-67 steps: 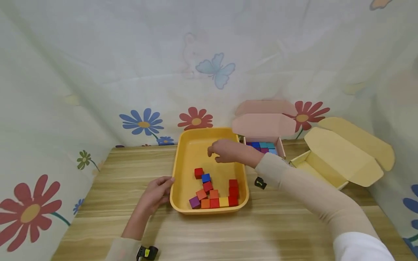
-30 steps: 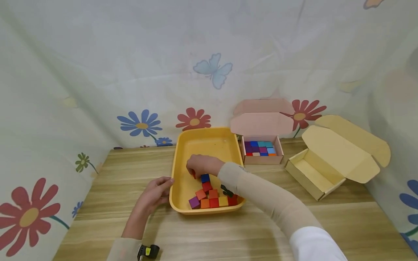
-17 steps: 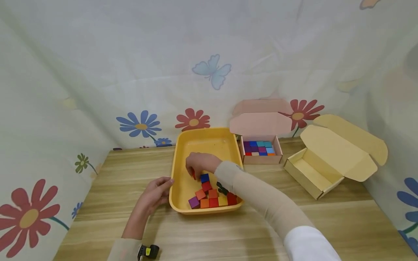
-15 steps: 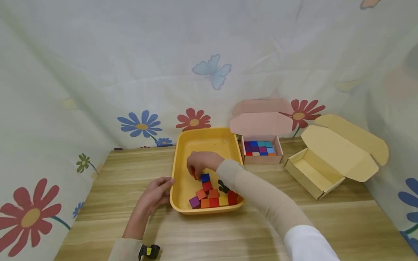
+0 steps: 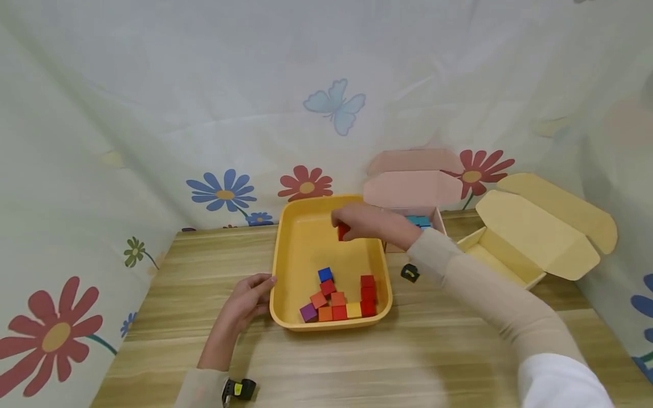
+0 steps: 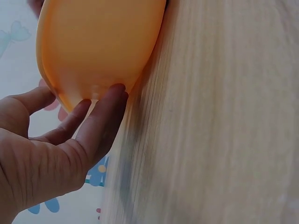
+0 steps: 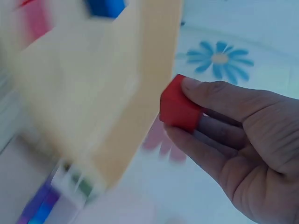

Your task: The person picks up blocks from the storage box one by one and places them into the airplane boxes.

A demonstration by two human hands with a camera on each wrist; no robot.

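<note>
Between thumb and fingertips my right hand [image 5: 363, 220] pinches a red cube [image 5: 343, 230], lifted over the back right part of the yellow tray [image 5: 304, 243]. The right wrist view shows this red cube [image 7: 180, 106] close up. My left hand [image 5: 246, 299] holds the tray's left side, its thumb at the rim and its other fingers against the outer wall [image 6: 96, 60]. In the tray's front half lie a blue cube [image 5: 325, 274], a purple cube [image 5: 308, 312], a yellow cube [image 5: 353, 310], and several red and orange cubes [image 5: 368, 294].
Behind the right forearm stands a lidded pink box [image 5: 408, 188] with several coloured cubes inside, partly hidden. An open pale yellow box [image 5: 530, 232] sits farther right. The wooden table [image 5: 459, 357] meets a flowered cloth [image 5: 245, 113] at the back.
My right hand took hold of the red cube beside the blue one and has lifted it up, back and to the right. The left hand stays at the tray's side.
</note>
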